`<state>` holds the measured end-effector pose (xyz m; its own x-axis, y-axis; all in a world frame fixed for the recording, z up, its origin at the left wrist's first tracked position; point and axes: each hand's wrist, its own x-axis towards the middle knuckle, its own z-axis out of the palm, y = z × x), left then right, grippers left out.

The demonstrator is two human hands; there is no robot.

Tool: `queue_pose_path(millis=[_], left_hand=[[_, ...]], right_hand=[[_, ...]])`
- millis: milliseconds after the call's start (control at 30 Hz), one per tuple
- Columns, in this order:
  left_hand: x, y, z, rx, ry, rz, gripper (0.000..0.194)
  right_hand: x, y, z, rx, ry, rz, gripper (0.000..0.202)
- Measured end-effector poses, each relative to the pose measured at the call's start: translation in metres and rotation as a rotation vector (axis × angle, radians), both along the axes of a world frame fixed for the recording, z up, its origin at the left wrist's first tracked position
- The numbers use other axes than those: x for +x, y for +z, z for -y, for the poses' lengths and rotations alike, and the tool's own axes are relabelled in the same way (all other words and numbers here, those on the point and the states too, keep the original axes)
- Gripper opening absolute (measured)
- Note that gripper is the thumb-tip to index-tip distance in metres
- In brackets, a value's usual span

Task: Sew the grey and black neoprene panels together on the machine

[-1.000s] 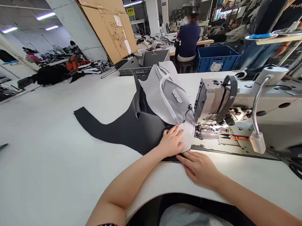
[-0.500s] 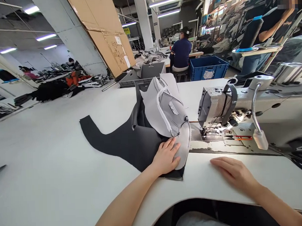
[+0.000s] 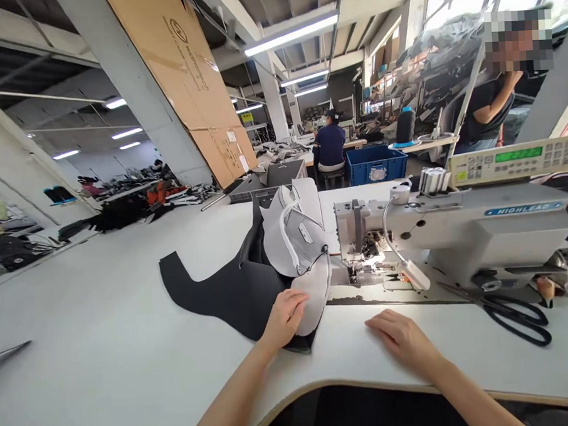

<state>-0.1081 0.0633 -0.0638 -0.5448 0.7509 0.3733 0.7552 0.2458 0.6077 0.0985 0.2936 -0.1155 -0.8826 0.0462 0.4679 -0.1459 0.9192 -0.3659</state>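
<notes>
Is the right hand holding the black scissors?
No, the right hand lies flat on the table, while the scissors lie apart beside the sewing machine.

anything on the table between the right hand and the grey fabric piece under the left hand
No, in the head view the stretch of white table between the right hand and the grey fabric piece under the left hand is bare.

Matt grey cloth piece – smooth white table.

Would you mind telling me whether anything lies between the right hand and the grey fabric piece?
Nothing visible does: only bare white table separates the right hand from the grey fabric piece.
</notes>
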Motion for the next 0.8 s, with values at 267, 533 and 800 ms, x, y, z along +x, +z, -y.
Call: queue_pose_path(millis=[267,533,800], left_hand=[[0.024,0.130,-0.122,0.221,-0.209,0.708,0.050],[0.013,0.128,-0.159,-0.003,-0.114,0.317,0.028],[0.021,0.132,-0.141,0.388,-0.167,0.250,0.033]], right_hand=[[0.006,0.002,-0.004,-0.095,0.007,-0.023,0.034],[-0.011,0.010,-0.001,-0.073,-0.237,-0.184,0.061],[-0.065,0.070,-0.009,-0.021,-0.450,-0.092,0.074]])
